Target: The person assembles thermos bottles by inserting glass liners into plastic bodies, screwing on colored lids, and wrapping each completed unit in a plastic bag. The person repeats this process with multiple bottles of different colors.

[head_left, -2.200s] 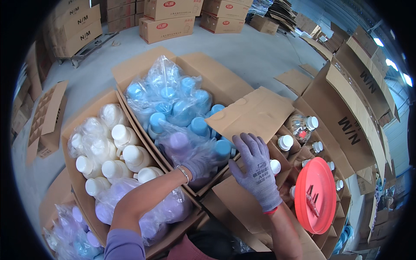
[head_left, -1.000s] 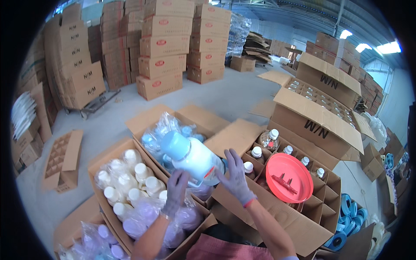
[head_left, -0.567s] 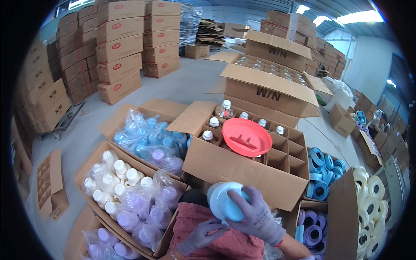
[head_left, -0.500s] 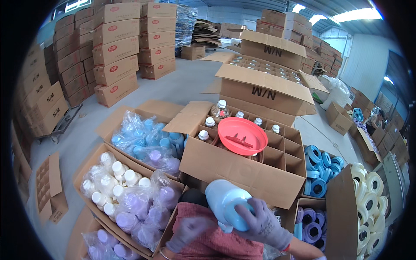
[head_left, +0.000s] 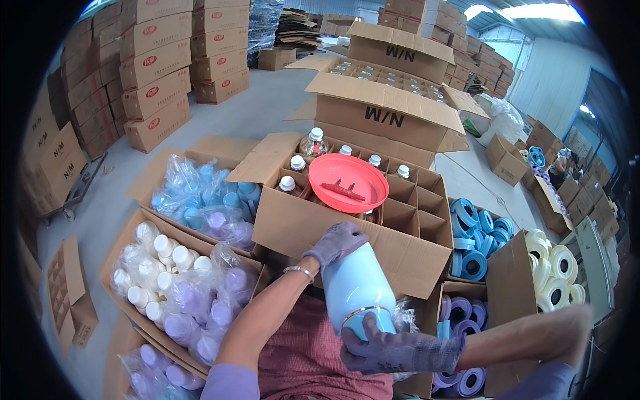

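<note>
Two gloved hands are gripping one pale blue bottle at lower centre of the frame: the left hand is wrapping over its rounded base up top, the right hand is clasping its neck end below. Just above them, a divided cardboard box is holding capped bottles, with a red funnel sitting on top. At lower left, bagged white and purple bottles are filling an open carton. At right, tape rolls are lying stacked.
</note>
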`<state>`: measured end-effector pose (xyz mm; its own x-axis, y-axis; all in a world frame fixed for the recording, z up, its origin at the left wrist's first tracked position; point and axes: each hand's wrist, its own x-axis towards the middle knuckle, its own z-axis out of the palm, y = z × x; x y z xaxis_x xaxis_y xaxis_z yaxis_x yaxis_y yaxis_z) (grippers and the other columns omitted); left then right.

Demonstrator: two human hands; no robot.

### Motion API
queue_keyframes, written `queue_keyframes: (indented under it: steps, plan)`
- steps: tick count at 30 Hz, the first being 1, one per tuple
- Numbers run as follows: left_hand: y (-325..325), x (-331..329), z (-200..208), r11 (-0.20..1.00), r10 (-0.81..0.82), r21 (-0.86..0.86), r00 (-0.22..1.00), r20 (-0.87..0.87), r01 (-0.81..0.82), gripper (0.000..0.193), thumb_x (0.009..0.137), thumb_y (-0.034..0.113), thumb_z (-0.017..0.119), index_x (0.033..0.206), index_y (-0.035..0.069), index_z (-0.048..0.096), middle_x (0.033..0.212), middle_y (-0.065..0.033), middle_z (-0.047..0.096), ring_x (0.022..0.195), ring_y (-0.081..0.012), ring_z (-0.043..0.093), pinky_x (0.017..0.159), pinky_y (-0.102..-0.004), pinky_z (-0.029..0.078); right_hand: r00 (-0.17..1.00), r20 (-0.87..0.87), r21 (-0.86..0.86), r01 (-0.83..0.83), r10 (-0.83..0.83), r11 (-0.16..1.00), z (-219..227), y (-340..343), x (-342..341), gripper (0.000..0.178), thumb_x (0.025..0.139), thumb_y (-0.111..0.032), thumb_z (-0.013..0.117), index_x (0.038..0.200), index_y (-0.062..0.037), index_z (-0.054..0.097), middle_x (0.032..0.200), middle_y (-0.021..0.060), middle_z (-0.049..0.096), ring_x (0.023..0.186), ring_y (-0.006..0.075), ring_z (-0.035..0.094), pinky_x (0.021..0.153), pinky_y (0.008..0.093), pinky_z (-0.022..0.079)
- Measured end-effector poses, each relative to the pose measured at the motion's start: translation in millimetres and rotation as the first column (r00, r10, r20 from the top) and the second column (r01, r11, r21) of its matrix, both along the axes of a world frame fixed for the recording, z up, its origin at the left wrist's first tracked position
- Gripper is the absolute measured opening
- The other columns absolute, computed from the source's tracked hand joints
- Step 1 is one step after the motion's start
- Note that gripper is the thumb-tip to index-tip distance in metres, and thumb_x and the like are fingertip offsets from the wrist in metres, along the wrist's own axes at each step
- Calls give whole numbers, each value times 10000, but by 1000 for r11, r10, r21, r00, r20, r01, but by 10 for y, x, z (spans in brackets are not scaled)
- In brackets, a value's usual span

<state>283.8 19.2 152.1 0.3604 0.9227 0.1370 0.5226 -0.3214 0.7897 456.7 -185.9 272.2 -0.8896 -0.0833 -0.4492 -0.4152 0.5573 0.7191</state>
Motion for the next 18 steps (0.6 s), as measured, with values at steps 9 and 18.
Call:
queue_keyframes:
  steps: [9,18]
  plan:
    - [211,-105,-124,998,-50,43,998,37,48,443,844,464,671,805,23,691,798,-191,677,739,-329,662,699,-417,507,963,-215,-514,32,-164,857,798,416,-363,611,771,-254,750,1306,-127,482,1252,120,519,1135,356,572,890,463,539]
    - [-1742,-388,94,725,-188,670,982,-29,159,217,764,240,799,944,141,732,669,-5,553,604,-177,586,592,-315,486,102,-252,-913,304,-962,272,-318,3497,-118,909,773,-572,743,1434,-39,419,1300,265,531,1183,439,557,1000,485,477]
